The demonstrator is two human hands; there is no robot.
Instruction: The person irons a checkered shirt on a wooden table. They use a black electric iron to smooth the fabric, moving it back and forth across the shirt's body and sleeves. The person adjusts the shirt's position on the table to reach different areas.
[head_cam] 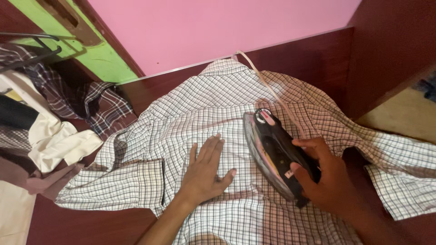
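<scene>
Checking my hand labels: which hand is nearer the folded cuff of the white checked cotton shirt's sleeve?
Left. The left hand lies flat on the shirt, just beside the folded cuff. The right hand grips the black iron, farther away.

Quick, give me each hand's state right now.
Left hand: open, palm flat on the checked shirt.
Right hand: closed around the handle of the black iron, which sits on the shirt.

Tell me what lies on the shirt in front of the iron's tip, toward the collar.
Nothing visible: the checked shirt lies bare ahead of the iron. Its cord trails alongside. The left hand rests flat beside the iron; the right hand grips it.
</scene>
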